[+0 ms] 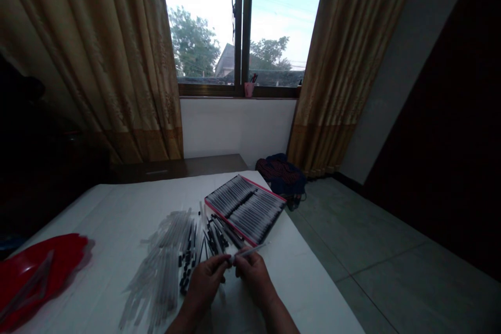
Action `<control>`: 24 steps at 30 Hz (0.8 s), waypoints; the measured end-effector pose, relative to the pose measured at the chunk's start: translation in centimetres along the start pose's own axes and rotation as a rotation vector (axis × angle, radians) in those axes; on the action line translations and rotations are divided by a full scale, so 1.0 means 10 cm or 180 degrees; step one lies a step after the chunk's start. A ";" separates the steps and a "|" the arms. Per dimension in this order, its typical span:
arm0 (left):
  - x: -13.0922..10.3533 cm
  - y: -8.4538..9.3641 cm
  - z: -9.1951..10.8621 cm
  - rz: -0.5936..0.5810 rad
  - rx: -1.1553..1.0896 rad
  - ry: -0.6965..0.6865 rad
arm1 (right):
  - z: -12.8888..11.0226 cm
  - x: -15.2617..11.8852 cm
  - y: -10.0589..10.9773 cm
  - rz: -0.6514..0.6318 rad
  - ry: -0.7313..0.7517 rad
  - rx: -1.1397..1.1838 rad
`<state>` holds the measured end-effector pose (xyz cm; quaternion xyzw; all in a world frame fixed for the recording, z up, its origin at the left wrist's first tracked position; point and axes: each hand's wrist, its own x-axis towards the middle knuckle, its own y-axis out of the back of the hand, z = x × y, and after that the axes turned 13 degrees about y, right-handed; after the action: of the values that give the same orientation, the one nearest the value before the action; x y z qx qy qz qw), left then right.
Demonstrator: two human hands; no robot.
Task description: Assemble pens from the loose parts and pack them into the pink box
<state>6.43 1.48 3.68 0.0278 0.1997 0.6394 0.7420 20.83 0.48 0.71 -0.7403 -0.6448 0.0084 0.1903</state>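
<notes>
My left hand (pixel 205 280) is closed in a pinch, its fingertips meeting those of my right hand; a small dark piece shows between them, too small to name. Closed around a slim, pale pen-like tube (pixel 258 249) is my right hand (pixel 253 272), and the tube's tip points up to the right. Just beyond my hands lie loose black and clear pen-like sticks (pixel 216 235). Small black caps (pixel 185 271) are scattered left of my left hand. Farther left spreads a pile of clear tubes (pixel 166 266).
A red-edged tray (pixel 217 211) of dark-ended, pen-like sticks in two rows sits near the table's right edge. On the left is a red plastic bag or dish (pixel 43 266) with clear pieces on it. The white table (pixel 117 209) drops to a tiled floor (pixel 376 261).
</notes>
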 end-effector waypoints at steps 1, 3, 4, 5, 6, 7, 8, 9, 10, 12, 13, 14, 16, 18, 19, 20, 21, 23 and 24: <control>-0.01 -0.01 0.00 0.0002 0.0013 0.0000 | 0.01 0.00 0.00 0.0034 0.0013 -0.0033; -0.03 -0.02 -0.01 0.0000 0.0023 0.0006 | 0.05 0.01 -0.01 0.0120 0.0026 -0.0102; -0.03 -0.02 -0.02 -0.0002 0.0022 0.0014 | 0.07 0.02 -0.01 0.0161 0.0023 -0.0134; -0.03 -0.02 -0.03 -0.0001 0.0016 0.0023 | 0.09 0.02 -0.02 0.0194 0.0018 -0.0162; -0.02 -0.02 -0.04 0.0005 0.0002 0.0036 | 0.11 0.02 -0.03 0.0211 0.0009 -0.0184; -0.02 -0.01 -0.05 0.0014 -0.0017 0.0053 | 0.12 0.02 -0.04 0.0217 0.0001 -0.0194; -0.01 0.00 -0.06 0.0027 -0.0041 0.0072 | 0.13 0.02 -0.05 0.0214 -0.0006 -0.0190; 0.00 0.01 -0.07 0.0041 -0.0069 0.0091 | 0.13 0.01 -0.05 0.0213 -0.0008 -0.0170; 0.01 0.03 -0.08 0.0056 -0.0099 0.0109 | 0.13 0.01 -0.05 0.0217 -0.0006 -0.0137; 0.04 0.05 -0.10 0.0076 -0.0152 0.0138 | 0.11 -0.01 -0.03 0.0236 0.0002 -0.0040; 0.04 0.06 -0.11 0.0078 -0.0174 0.0151 | 0.09 -0.02 -0.01 0.0243 0.0008 0.0020; 0.05 0.06 -0.12 0.0075 -0.0194 0.0164 | 0.09 -0.03 0.01 0.0248 0.0012 0.0071; 0.06 0.05 -0.12 0.0056 -0.0226 0.0194 | 0.08 -0.04 0.05 0.0279 0.0017 0.0119; 0.06 0.04 -0.12 0.0034 -0.0248 0.0225 | 0.09 -0.04 0.06 0.0364 0.0016 0.0087; 0.06 0.03 -0.12 0.0023 -0.0260 0.0238 | 0.09 -0.03 0.05 0.0427 0.0012 0.0050; 0.06 0.02 -0.12 0.0013 -0.0275 0.0248 | 0.10 -0.02 0.04 0.0493 0.0007 0.0023; 0.06 0.01 -0.12 0.0005 -0.0294 0.0256 | 0.11 -0.02 0.02 0.0549 0.0000 0.0002; 0.07 0.00 -0.14 0.0000 -0.0344 0.0267 | 0.10 -0.01 -0.01 0.0608 -0.0016 -0.0017; 0.08 0.00 -0.15 0.0001 -0.0370 0.0277 | 0.08 -0.01 -0.02 0.0600 -0.0024 -0.0015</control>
<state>6.00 1.90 2.07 -0.0432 0.1943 0.6507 0.7328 20.42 0.61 -0.05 -0.7980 -0.5730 0.0275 0.1846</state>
